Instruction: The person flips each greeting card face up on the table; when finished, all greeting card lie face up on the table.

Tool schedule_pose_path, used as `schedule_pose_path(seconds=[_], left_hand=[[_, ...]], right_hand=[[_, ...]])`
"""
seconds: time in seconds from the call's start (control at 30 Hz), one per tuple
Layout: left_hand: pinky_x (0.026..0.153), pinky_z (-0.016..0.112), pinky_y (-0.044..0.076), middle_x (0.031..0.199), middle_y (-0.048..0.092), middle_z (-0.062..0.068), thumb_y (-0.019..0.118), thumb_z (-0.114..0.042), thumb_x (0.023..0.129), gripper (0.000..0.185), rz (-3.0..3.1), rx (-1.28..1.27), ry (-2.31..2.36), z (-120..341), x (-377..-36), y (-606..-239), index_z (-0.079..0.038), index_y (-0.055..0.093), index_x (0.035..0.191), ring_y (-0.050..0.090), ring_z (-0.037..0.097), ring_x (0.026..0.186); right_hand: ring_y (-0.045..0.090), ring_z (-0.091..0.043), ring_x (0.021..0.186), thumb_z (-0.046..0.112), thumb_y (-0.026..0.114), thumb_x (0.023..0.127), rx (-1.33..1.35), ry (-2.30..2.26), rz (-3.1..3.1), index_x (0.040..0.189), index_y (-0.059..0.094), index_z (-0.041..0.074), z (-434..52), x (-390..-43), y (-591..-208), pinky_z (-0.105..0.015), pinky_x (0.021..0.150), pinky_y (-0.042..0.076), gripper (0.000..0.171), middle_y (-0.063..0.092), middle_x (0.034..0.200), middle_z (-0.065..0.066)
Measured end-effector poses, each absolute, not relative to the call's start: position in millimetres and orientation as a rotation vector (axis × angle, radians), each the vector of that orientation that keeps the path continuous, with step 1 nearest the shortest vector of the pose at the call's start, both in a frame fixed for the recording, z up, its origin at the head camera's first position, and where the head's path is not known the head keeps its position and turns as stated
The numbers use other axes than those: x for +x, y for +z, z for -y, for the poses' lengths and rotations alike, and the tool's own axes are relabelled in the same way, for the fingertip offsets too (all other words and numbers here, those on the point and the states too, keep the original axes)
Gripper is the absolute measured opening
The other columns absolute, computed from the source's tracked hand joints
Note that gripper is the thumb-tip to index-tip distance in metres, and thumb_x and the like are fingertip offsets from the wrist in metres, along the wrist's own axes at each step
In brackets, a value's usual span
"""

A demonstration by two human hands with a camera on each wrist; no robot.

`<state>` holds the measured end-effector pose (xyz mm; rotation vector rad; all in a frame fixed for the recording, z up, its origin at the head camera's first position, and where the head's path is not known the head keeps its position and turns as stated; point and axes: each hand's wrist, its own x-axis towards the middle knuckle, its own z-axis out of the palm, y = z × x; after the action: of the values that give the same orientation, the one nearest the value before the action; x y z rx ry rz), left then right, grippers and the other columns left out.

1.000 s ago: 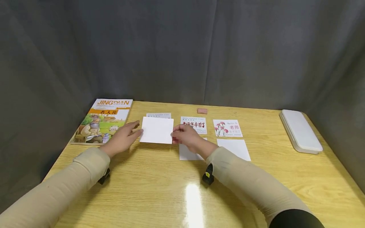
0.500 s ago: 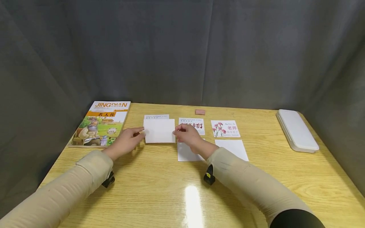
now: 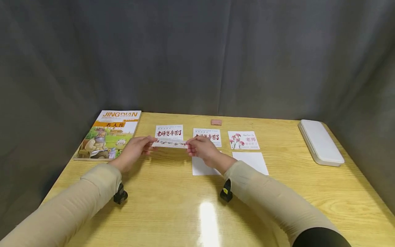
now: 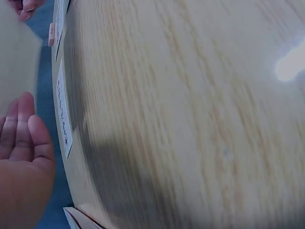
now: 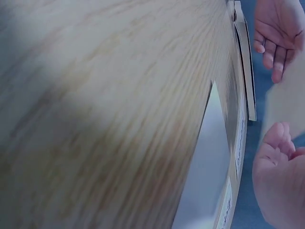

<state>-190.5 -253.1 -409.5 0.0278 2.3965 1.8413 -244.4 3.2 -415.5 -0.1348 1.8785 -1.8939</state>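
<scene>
Between my two hands a greeting card [image 3: 169,143] is held above the table, tilted so that a narrow strip of its printed side shows in the head view. My left hand [image 3: 134,151] pinches its left end, and my right hand [image 3: 206,150] pinches the right end. Behind it lies a card with red characters [image 3: 169,131]. To the right are another red-lettered card [image 3: 216,140], partly behind my right hand, and a carnation card [image 3: 243,140]. In the left wrist view the held card [image 4: 19,62] is a blurred pale sheet beyond the left fingers.
A blank white card [image 3: 202,167] lies partly under my right hand, with a second blank card [image 3: 250,162] beside it. An illustrated book [image 3: 108,135] is at the left, a small pink block [image 3: 216,122] at the back, and a white case [image 3: 321,142] at the right.
The held card has tipped from its blank white face to a narrow printed strip. The red-lettered card behind it is now largely uncovered. Both hands keep their grip.
</scene>
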Motion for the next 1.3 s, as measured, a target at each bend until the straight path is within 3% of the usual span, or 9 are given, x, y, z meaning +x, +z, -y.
schedule_pose_path(seconds=[0.07,0.17,0.3,0.4,0.73,0.9,1.1,1.3], left_hand=[[0.085,0.031,0.055,0.099,0.066,0.002,0.043,-0.018,0.113,0.042,-2.418,-0.007,1.822,253,-190,-413,0.014,0.057,0.136,0.065,0.010,0.093],[0.089,0.035,0.055,0.111,0.069,0.009,0.050,-0.015,0.111,0.039,-2.466,-0.020,1.781,251,-191,-418,0.011,0.058,0.138,0.063,0.010,0.093],[0.084,0.037,0.055,0.115,0.070,0.017,0.051,-0.013,0.109,0.047,-2.459,-0.057,1.780,247,-193,-418,0.006,0.043,0.152,0.064,0.012,0.089],[0.081,0.037,0.055,0.108,0.070,0.015,0.052,-0.016,0.109,0.053,-2.445,-0.086,1.766,244,-195,-416,0.003,0.036,0.156,0.064,0.015,0.085],[0.070,0.032,0.052,0.089,0.067,0.005,0.063,-0.009,0.102,0.041,-2.406,0.149,1.601,225,-202,-409,0.006,0.057,0.141,0.058,0.016,0.076],[0.073,0.033,0.055,0.084,0.065,0.001,0.059,-0.006,0.104,0.026,-2.357,0.094,1.777,230,-201,-408,0.008,0.056,0.126,0.060,0.015,0.075],[0.071,0.025,0.058,0.077,0.067,0.000,0.051,-0.005,0.108,0.008,-2.132,-0.066,2.142,247,-199,-406,-0.001,0.044,0.108,0.067,0.010,0.072],[0.076,0.025,0.059,0.081,0.064,0.003,0.050,-0.006,0.109,0.008,-2.115,-0.106,2.104,252,-197,-410,-0.003,0.043,0.105,0.073,0.012,0.081]], right_hand=[[0.062,-0.016,0.074,0.001,0.051,0.106,-0.116,-1.892,-1.869,0.109,0.061,-0.007,-2,-243,-418,-0.025,0.072,0.056,0.013,0.062,0.089,-0.009],[0.062,-0.015,0.071,-0.004,0.056,0.102,-0.088,-1.911,-1.887,0.115,0.057,-0.006,-2,-243,-419,-0.026,0.072,0.058,0.013,0.062,0.090,-0.009],[0.062,-0.015,0.073,-0.005,0.058,0.101,-0.085,-1.879,-1.949,0.119,0.055,-0.005,-6,-243,-417,-0.028,0.074,0.058,0.019,0.063,0.089,-0.008],[0.058,-0.014,0.075,-0.002,0.057,0.102,-0.146,-1.799,-2.012,0.118,0.060,-0.007,-8,-243,-416,-0.028,0.074,0.056,0.018,0.061,0.088,-0.005],[0.058,-0.015,0.088,0.005,0.058,0.103,-0.478,-1.512,-2.197,0.122,0.070,-0.002,-2,-237,-414,-0.025,0.074,0.049,0.023,0.066,0.104,-0.009],[0.061,-0.014,0.086,0.015,0.053,0.108,-0.281,-1.768,-1.954,0.129,0.061,0.000,-3,-238,-416,-0.025,0.074,0.052,0.027,0.063,0.111,-0.008],[0.068,-0.017,0.077,0.004,0.052,0.107,-0.181,-1.977,-1.634,0.107,0.053,0.002,-8,-242,-421,-0.025,0.073,0.058,0.002,0.065,0.091,-0.008],[0.066,-0.018,0.076,-0.001,0.052,0.104,-0.216,-2.052,-1.725,0.098,0.056,-0.001,-1,-242,-419,-0.026,0.072,0.058,0.008,0.063,0.086,-0.009]])
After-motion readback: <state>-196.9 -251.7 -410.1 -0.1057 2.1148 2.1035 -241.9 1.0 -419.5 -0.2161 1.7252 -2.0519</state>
